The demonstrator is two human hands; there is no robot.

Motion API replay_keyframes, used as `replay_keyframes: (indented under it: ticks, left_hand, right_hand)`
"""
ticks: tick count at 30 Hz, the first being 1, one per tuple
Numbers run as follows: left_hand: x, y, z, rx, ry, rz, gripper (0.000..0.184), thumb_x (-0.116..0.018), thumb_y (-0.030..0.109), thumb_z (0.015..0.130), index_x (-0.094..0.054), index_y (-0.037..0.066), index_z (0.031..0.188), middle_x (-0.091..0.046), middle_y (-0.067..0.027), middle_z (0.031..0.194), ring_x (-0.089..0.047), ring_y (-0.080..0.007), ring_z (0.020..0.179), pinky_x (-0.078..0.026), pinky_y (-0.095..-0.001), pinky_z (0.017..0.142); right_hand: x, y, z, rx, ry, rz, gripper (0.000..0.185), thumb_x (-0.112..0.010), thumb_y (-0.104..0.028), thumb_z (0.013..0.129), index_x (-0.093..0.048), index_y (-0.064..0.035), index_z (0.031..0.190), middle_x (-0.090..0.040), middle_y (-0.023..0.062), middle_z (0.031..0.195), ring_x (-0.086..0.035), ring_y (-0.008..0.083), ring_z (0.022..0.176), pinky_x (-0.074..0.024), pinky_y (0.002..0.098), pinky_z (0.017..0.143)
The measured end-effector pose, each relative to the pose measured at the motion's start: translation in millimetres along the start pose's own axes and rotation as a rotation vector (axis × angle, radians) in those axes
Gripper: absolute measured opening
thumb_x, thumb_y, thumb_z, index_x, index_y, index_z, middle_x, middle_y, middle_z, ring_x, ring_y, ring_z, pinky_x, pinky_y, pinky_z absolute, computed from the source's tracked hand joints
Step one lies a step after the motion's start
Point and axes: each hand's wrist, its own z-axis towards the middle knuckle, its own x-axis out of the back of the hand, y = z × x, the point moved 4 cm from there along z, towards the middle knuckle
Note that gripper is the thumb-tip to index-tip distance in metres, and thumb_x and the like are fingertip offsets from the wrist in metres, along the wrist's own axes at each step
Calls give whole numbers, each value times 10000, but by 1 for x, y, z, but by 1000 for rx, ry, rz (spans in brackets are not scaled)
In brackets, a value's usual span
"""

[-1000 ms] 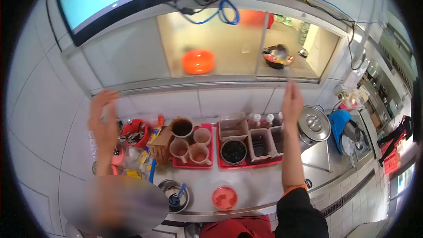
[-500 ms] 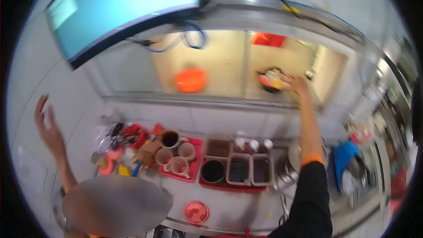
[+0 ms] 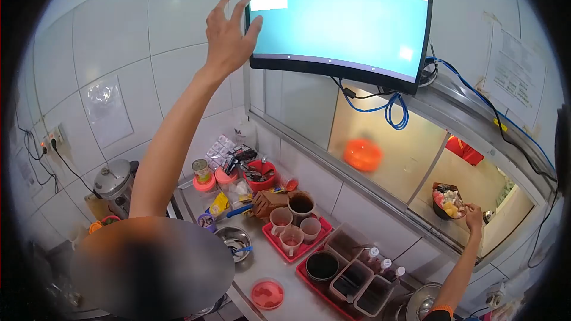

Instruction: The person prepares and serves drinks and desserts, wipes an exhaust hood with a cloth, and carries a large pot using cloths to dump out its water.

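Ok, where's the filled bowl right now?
In the head view, the filled bowl is on the right, seen through the right-hand opening of the window, beside the right hand.

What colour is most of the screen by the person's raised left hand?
Turquoise; the screen shows best in the head view.

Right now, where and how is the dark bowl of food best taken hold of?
The dark bowl widens toward an open top filled with food, so its outer wall just under the rim is probably best. Come from the picture's right, where the right grip is, and keep the bowl level.
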Motion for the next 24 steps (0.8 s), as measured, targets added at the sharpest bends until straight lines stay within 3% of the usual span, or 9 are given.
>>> replay_keyframes:
  ticks: [3, 6, 9, 15, 21, 22, 23, 24]
  left_hand:
    - [-15, 0, 5, 65, -15, 9, 488, -458, 404, 871, -357, 222, 1312, -219, -248, 1348, -178, -407, 1255, -184, -544, 990]
    - [-23, -1, 6, 107, 21, 31, 499, -437, 430, 880, -324, 250, 1332, -184, -234, 1372, -147, -407, 1271, -168, -562, 990]
    - [-24, 2, 5, 106, 52, 21, 501, -454, 400, 862, -343, 215, 1314, -169, -246, 1357, -139, -426, 1249, -152, -553, 989]
    - [-31, 1, 8, 92, 48, 82, 508, -467, 376, 849, -342, 210, 1313, -156, -238, 1355, -138, -431, 1236, -147, -551, 985]
    - [-5, -2, -1, 99, 238, -139, 529, -521, 277, 832, -337, 214, 1323, -159, -227, 1359, -147, -410, 1243, -137, -544, 989]
    - [4, -3, -7, 95, 287, -202, 535, -532, 253, 828, -337, 214, 1325, -156, -226, 1362, -149, -407, 1244, -134, -542, 990]
    - [14, -3, -17, 131, 284, -238, 540, -502, 274, 859, -300, 173, 1349, -174, -189, 1392, -106, -329, 1304, -82, -495, 1033]
    - [24, -2, -27, 145, 281, -306, 540, -500, 252, 859, -295, 149, 1348, -192, -187, 1390, -118, -323, 1306, -94, -484, 1035]
  right_hand:
    - [3, 2, 1, -50, -57, -124, 303, -542, -227, 830, -595, -23, 1047, -645, 164, 848, -627, 276, 811, -478, 364, 729]
    - [24, -63, -27, -362, -130, -10, 434, -557, -299, 837, -493, -57, 1192, -622, 173, 877, -612, 270, 849, -466, 368, 753]
    - [33, -51, -24, -95, 238, -236, 469, -539, -290, 858, -411, -90, 1262, -572, 195, 1049, -577, 256, 939, -449, 352, 770]
    - [73, -82, -71, 101, 410, 144, 472, -502, -298, 890, -377, -127, 1312, -494, 126, 1187, -514, 212, 886, -426, 337, 766]
    - [128, -112, -196, 137, 518, 325, 452, -448, -241, 912, -348, -117, 1334, -447, 100, 1280, -508, 190, 960, -428, 299, 754]
    - [138, -100, -229, 58, 542, 340, 459, -453, -245, 908, -346, -118, 1336, -441, 94, 1289, -506, 192, 973, -431, 296, 759]
    - [146, -82, -266, -20, 573, 356, 466, -458, -249, 904, -345, -118, 1337, -434, 89, 1298, -504, 194, 986, -435, 294, 764]
    - [154, -65, -310, -45, 706, 341, 470, -460, -219, 889, -351, -89, 1328, -441, 110, 1285, -507, 196, 985, -442, 307, 762]
